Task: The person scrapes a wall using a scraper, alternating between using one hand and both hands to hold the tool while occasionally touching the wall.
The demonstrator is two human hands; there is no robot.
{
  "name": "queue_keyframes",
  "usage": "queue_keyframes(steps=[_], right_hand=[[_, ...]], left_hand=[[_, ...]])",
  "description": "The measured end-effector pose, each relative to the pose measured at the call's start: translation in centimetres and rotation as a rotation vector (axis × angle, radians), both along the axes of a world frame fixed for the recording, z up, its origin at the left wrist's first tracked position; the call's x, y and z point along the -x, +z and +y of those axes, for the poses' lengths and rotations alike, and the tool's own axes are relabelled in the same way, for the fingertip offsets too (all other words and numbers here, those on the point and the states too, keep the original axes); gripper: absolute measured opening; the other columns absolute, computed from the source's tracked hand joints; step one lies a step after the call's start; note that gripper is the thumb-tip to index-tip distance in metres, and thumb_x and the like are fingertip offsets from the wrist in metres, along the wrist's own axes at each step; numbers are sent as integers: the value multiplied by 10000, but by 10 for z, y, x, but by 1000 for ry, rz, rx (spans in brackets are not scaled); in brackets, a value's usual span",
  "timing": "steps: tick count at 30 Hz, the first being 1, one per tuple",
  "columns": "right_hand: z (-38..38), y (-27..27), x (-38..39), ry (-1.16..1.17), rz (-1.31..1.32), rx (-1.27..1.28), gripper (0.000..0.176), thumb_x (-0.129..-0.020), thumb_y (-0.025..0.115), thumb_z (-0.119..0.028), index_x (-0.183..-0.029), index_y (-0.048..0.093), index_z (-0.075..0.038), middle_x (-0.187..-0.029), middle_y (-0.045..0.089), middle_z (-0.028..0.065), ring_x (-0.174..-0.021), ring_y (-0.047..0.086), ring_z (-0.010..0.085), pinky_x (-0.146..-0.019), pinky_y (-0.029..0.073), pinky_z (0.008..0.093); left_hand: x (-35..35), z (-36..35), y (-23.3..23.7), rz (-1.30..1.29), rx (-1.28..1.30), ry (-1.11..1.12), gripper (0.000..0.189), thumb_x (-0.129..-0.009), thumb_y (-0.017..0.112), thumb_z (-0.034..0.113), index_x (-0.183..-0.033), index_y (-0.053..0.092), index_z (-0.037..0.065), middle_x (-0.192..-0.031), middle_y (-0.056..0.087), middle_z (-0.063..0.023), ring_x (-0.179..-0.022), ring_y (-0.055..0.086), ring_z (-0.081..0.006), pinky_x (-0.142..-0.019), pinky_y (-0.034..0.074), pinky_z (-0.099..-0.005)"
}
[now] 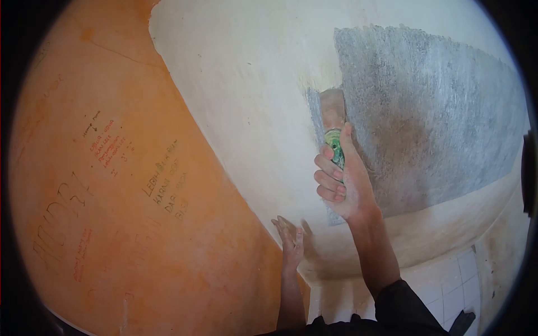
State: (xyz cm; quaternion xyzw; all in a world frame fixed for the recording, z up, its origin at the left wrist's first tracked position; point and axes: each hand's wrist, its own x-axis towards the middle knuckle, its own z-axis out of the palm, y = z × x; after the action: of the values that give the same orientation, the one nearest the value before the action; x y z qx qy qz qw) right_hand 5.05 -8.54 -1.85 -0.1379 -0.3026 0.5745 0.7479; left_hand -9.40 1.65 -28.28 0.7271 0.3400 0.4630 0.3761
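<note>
My right hand [348,178] is wrapped round the green handle of a putty knife [333,110], the thumb stretched along its side. The wide, worn blade points up and lies over the left border of a rough grey patch [403,117] on the white wall [246,95]. A narrow grey strip shows to the left of the blade. Lower and further left, my left hand [290,242] is raised with its fingers apart, close by the white wall near its border with the orange wall. Nothing is in it.
An orange wall [140,235] with red and dark handwriting fills the left side. White floor tiles [457,283] lie at the lower right, below the wall's foot. A dark object [528,173] stands at the right edge.
</note>
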Motion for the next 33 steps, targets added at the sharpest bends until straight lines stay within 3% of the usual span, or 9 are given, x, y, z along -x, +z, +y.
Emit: queue_keyframes(steps=[5,9,14,18,20,24,29,33], right_hand=[[-2,-36,-7,85,57,25,553,-956,369,-669,-776,453,-153,-517,272,-76,-354,210,51,-316,173,197],[2,3,-7,1,-29,53,554,-955,370,-671,-770,451,-154,-516,282,-79,-350,205,50,-312,171,197],[-2,-28,-10,30,2,54,552,-951,381,-672,-784,457,-152,-520,286,-84,-365,211,42,-320,169,198],[15,30,-12,-32,-7,32,541,-953,386,-667,-790,458,-157,-519,284,-88,-380,226,39,-324,167,200],[14,47,-6,-22,-66,-94,533,-955,383,-666,-785,452,-166,-516,285,-92,-389,242,40,-325,165,200],[-1,-17,3,76,64,-8,522,-970,378,-644,-778,446,-163,-513,278,-83,-367,214,49,-319,162,201],[2,10,0,54,7,-32,531,-969,371,-647,-773,450,-160,-516,282,-83,-354,212,49,-306,173,195],[-2,-23,-2,94,58,-5,536,-967,375,-648,-782,452,-151,-526,282,-82,-358,217,47,-311,178,191]], left_hand=[[-5,-4,0,-20,10,35,884,-984,528,450,-1554,-17,52,-1584,-131,-287,-1484,-68,-419,-1194,83,-501],[-9,0,5,-29,14,31,882,-984,532,440,-1554,-16,49,-1583,-132,-290,-1484,-66,-420,-1195,80,-498],[-3,0,-4,-13,7,27,867,-990,515,444,-1555,-13,52,-1586,-132,-282,-1486,-67,-412,-1196,67,-503],[-4,2,-1,-5,12,18,867,-991,506,456,-1554,-11,46,-1588,-133,-274,-1486,-67,-409,-1197,62,-502],[0,-1,-1,-1,21,13,871,-991,505,462,-1552,-9,38,-1590,-131,-272,-1486,-67,-409,-1197,63,-503],[2,-1,1,-23,42,-1,873,-991,506,466,-1552,-6,36,-1590,-127,-271,-1487,-68,-404,-1197,61,-502],[3,0,0,9,38,-1,835,-1004,497,452,-1563,3,76,-1593,-118,-271,-1491,-68,-384,-1196,85,-473],[1,-3,6,-5,1,4,867,-993,502,468,-1551,5,29,-1580,-125,-297,-1482,-67,-422,-1193,72,-508]])
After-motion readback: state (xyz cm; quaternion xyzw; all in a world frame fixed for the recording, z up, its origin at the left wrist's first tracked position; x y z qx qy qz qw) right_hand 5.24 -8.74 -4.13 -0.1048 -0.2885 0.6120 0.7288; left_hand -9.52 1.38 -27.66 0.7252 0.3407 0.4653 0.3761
